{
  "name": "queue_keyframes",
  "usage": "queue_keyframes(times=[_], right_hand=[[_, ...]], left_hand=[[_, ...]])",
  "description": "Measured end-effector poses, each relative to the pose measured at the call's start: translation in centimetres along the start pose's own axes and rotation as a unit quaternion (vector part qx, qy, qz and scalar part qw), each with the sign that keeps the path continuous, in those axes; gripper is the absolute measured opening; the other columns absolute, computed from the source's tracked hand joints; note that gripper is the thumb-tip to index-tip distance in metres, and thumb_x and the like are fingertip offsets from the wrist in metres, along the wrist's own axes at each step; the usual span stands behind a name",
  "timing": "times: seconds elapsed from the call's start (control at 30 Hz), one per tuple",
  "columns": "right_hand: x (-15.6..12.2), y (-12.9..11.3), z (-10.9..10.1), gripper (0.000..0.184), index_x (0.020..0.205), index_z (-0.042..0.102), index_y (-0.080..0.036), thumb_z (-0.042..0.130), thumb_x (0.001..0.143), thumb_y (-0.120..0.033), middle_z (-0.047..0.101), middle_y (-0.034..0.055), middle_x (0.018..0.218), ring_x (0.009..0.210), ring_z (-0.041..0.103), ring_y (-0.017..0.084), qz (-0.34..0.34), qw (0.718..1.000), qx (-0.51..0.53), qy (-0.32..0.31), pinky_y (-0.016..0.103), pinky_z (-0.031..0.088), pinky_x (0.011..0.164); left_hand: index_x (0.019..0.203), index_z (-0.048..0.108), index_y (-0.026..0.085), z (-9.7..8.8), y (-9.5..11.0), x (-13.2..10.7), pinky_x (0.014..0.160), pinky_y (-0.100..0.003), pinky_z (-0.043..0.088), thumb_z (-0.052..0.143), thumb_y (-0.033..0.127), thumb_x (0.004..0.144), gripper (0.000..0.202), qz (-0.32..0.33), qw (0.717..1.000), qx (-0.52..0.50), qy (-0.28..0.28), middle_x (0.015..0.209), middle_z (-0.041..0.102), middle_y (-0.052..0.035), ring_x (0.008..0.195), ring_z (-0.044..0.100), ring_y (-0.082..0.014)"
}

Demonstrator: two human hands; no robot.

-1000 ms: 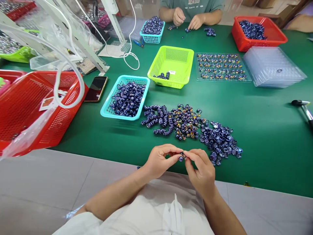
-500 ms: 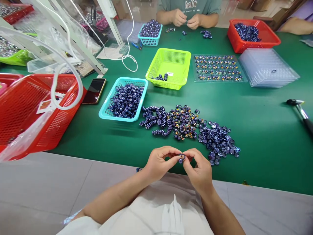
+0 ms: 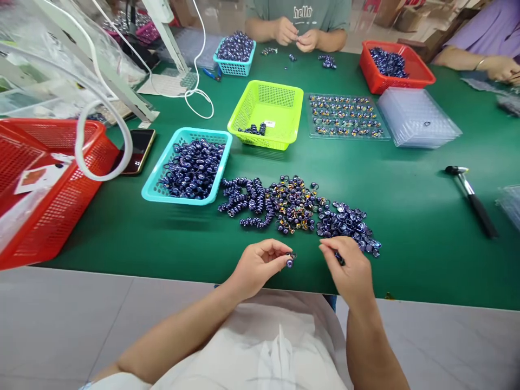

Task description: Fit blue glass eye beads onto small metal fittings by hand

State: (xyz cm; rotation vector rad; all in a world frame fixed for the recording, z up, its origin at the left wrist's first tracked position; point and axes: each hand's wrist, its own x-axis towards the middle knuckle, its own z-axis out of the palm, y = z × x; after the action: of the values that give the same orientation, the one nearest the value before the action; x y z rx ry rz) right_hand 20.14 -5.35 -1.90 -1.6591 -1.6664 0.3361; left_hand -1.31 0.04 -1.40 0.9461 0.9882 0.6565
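At the far left of the green table (image 3: 410, 200) we see a red basket (image 3: 79, 200) with a card inside. Just beside it lies a phone (image 3: 142, 149), partly behind a looped white tube (image 3: 81, 157). Next we come to a blue basket (image 3: 147, 190) filled with dark rings (image 3: 195, 170), and a smaller blue basket (image 3: 233, 69) stands beyond it. Coiled dark strings (image 3: 255, 195) lie near its right side, below a lime-green basket (image 3: 282, 100) that holds a few dark pieces.

Near the table's front edge, our left hand (image 3: 252, 271) pinches a dark ring piece (image 3: 290, 263) between thumb and index finger, its shiny round knob hanging lowest. Above it sits a pile of dark and amber pieces (image 3: 292, 203); across the table a co-worker (image 3: 320, 21) has both hands close together.

Our right hand (image 3: 353, 268) is apart from the left, thumb and index tips nearly meeting at the near edge of a pile of dark discs (image 3: 345, 219). Something dark shows in the gap behind those tips; we cannot tell whether it is gripped.

Further right we find a clear tray (image 3: 312, 122) with rows of pieces, stacked clear trays (image 3: 418, 119), a red tub (image 3: 390, 84) and a black-handled hammer (image 3: 479, 211).
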Motion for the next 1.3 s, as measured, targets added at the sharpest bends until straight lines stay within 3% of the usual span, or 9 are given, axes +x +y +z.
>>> queue_keyframes(times=[0.17,0.37,0.47,0.6,0.7,0.77,0.97,1.17,1.3], right_hand=[[0.0,3.3,-1.0,0.014,0.099,0.071,-0.022,0.061,0.092,-0.029,0.064,0.0077,0.091,0.086,0.056,0.025,-0.028,0.982,-0.185,0.014,0.042,0.047,0.078],[-0.4,4.0,-0.3,0.014,0.096,0.072,-0.021,0.060,0.092,-0.025,0.064,0.0076,0.086,0.083,0.055,0.024,-0.053,0.975,-0.215,0.026,0.041,0.046,0.077],[-0.6,2.9,-0.2,0.014,0.098,0.072,-0.023,0.060,0.092,-0.026,0.066,0.0066,0.089,0.083,0.058,0.023,-0.024,0.985,-0.162,0.056,0.040,0.047,0.078],[-1.2,0.2,0.5,0.010,0.096,0.072,-0.025,0.063,0.091,-0.023,0.070,0.0042,0.093,0.081,0.064,0.019,0.046,0.997,0.022,0.063,0.033,0.051,0.072],[-1.8,-1.8,2.1,0.007,0.094,0.070,-0.024,0.064,0.090,-0.024,0.070,0.0037,0.091,0.075,0.065,0.016,0.097,0.983,0.150,0.041,0.029,0.053,0.062],[-2.3,-2.5,3.4,0.008,0.096,0.069,-0.023,0.063,0.091,-0.025,0.070,0.0047,0.093,0.077,0.067,0.017,0.113,0.973,0.196,0.040,0.029,0.056,0.064],[-2.6,-2.8,5.8,0.030,0.120,0.061,-0.023,0.063,0.090,-0.024,0.070,0.0055,0.097,0.085,0.068,0.018,0.101,0.979,0.162,0.075,0.036,0.060,0.079],[-1.7,-3.4,5.1,0.012,0.101,0.065,-0.023,0.061,0.091,-0.019,0.069,0.0054,0.098,0.092,0.067,0.019,0.079,0.976,0.199,0.038,0.034,0.058,0.081],[-1.6,-3.6,4.4,0.017,0.106,0.063,-0.025,0.058,0.093,-0.015,0.070,0.0050,0.104,0.095,0.070,0.019,0.066,0.968,0.242,0.007,0.035,0.059,0.084]], left_hand=[[0.098,0.076,0.015,-0.6,-0.5,1.2,0.059,-0.024,0.047,0.084,0.033,0.068,0.036,-0.032,0.997,-0.070,0.008,0.079,0.072,-0.0052,0.064,0.058,-0.0116],[0.090,0.078,0.012,-0.6,-0.1,1.3,0.058,-0.024,0.045,0.088,0.031,0.063,0.034,-0.081,0.985,-0.150,0.026,0.079,0.074,-0.0086,0.064,0.061,-0.0130],[0.087,0.077,0.012,-0.6,0.1,1.2,0.059,-0.023,0.046,0.090,0.027,0.062,0.032,-0.094,0.978,-0.183,0.027,0.085,0.076,-0.0102,0.067,0.065,-0.0136],[0.085,0.075,0.011,-0.4,0.1,1.2,0.060,-0.022,0.048,0.089,0.027,0.064,0.030,-0.090,0.973,-0.212,0.011,0.087,0.076,-0.0096,0.070,0.068,-0.0136],[0.085,0.073,0.011,0.2,0.1,1.0,0.069,-0.024,0.052,0.087,0.028,0.069,0.027,-0.084,0.970,-0.229,-0.007,0.092,0.076,-0.0096,0.078,0.070,-0.0149],[0.085,0.073,0.011,0.5,0.1,0.9,0.075,-0.026,0.053,0.087,0.028,0.069,0.028,-0.083,0.967,-0.240,-0.014,0.091,0.076,-0.0088,0.083,0.070,-0.0164],[0.085,0.073,0.012,0.5,0.1,0.5,0.079,-0.028,0.053,0.087,0.028,0.069,0.027,-0.073,0.972,-0.225,-0.002,0.087,0.076,-0.0087,0.084,0.070,-0.0177],[0.085,0.075,0.013,0.3,0.5,0.3,0.073,-0.024,0.052,0.087,0.028,0.068,0.026,-0.058,0.975,-0.212,0.013,0.085,0.076,-0.0073,0.081,0.068,-0.0153],[0.083,0.076,0.013,0.2,0.4,0.3,0.071,-0.024,0.052,0.088,0.027,0.065,0.026,-0.041,0.981,-0.186,0.037,0.081,0.076,-0.0052,0.074,0.066,-0.0139]])
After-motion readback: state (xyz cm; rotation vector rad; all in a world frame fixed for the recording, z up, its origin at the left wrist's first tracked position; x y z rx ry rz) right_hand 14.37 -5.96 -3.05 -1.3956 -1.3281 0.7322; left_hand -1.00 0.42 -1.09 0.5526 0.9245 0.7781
